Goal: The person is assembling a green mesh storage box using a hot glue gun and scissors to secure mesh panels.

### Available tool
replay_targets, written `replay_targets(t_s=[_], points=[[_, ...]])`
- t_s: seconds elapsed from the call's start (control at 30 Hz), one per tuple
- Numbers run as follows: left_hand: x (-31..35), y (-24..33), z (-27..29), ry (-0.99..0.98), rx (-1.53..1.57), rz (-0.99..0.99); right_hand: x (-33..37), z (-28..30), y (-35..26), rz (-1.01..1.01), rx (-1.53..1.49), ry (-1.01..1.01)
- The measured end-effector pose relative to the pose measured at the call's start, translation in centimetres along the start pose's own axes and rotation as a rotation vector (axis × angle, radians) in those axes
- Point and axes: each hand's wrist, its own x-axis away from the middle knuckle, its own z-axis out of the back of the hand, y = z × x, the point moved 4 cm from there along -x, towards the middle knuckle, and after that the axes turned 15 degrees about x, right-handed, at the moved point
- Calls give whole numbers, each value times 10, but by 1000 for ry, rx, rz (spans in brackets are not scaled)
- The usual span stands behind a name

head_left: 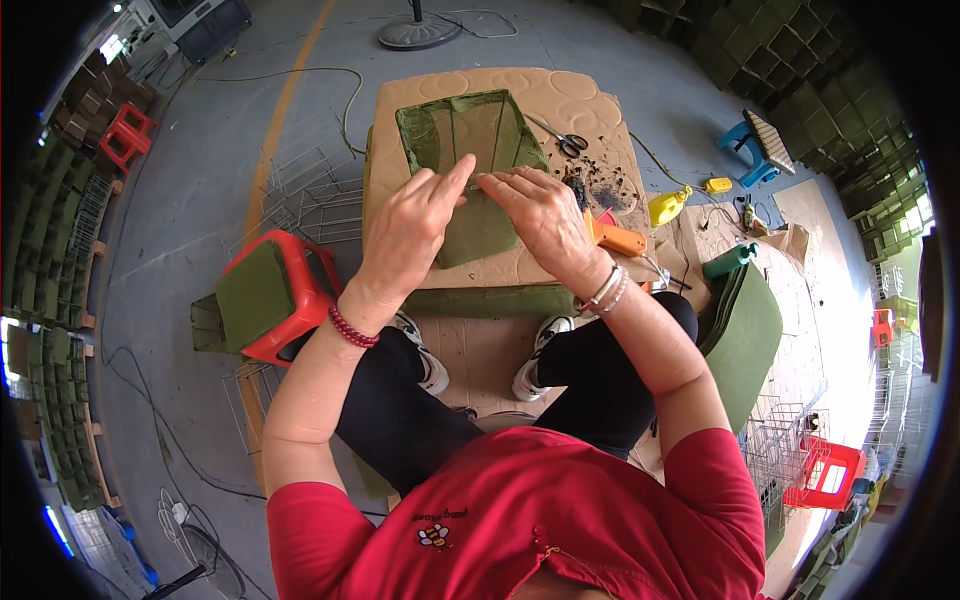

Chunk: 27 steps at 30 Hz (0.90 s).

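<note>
Lying beneath the left hand (408, 222) and right hand (543, 218): 1 green box (480, 222).

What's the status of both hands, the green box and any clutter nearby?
Left hand and right hand over green box, grip unclear. Box on cardboard. Scissors, dark scraps, orange tool to the right.

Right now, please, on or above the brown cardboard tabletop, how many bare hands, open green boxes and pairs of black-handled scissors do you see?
Left hand and right hand, bare: 2
Open green box: 1
Pair of black-handled scissors: 1
Total: 4
</note>
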Motion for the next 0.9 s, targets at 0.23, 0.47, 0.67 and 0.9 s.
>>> replay_targets(t_s=[0.23, 0.47, 0.67, 0.9], points=[[-27, -2, 6, -283, 23, 63, -19, 10, 3, 81, 63, -397], [37, 4, 63, 650, 27, -79, 10, 23, -18, 80, 19, 49], [60, -10, 31, 375, -26, -130, -1, -8, -29, 44, 12, 111], [40, -22, 27, 330, 22, -176, -2, -11, -9, 140, -56, 11]])
